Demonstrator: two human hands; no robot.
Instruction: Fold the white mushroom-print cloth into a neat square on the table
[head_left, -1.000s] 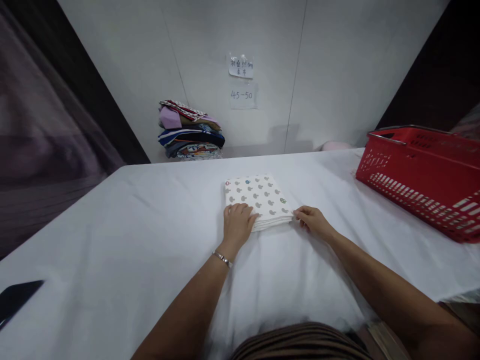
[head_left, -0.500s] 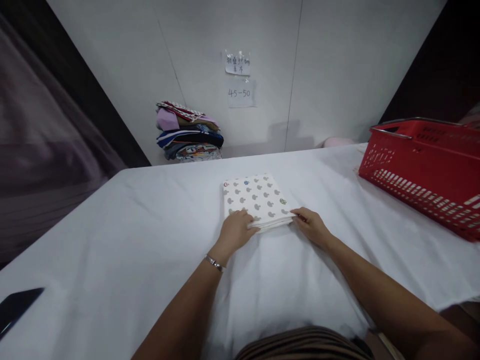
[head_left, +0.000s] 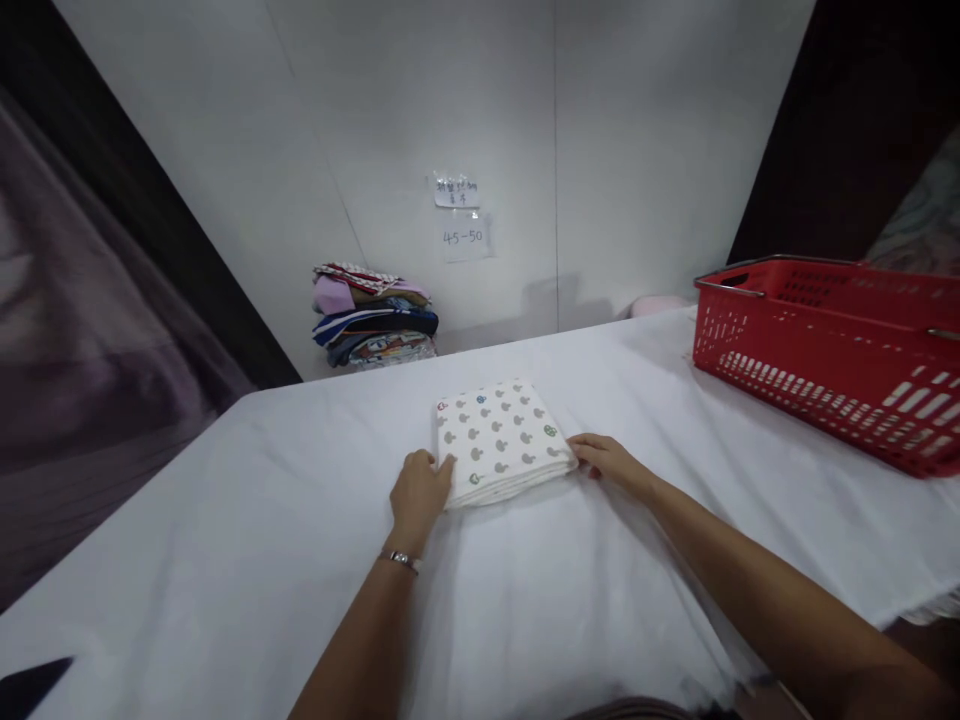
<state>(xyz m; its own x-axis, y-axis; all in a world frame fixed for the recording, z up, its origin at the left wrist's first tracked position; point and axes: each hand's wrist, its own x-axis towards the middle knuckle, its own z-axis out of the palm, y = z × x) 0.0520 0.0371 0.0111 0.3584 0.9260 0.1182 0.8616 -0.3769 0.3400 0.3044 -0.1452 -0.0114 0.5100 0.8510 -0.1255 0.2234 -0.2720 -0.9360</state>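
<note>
A folded white cloth with small grey and coloured prints (head_left: 501, 437) lies flat in the middle of the white-covered table (head_left: 225, 560). My left hand (head_left: 421, 490) grips its near left corner, fingers curled at the edge; a bracelet is on that wrist. My right hand (head_left: 609, 462) is closed on the cloth's near right corner, fingertips tucked against the folded edge.
A red plastic basket (head_left: 832, 355) stands at the right side of the table. A stack of folded clothes (head_left: 373, 316) sits against the back wall, under two paper notes (head_left: 461, 215). A dark flat object (head_left: 30, 682) lies at the near left edge.
My left hand has slid from the cloth's near edge to its left corner. The right hand stays at the right corner. The view has tilted upward.
</note>
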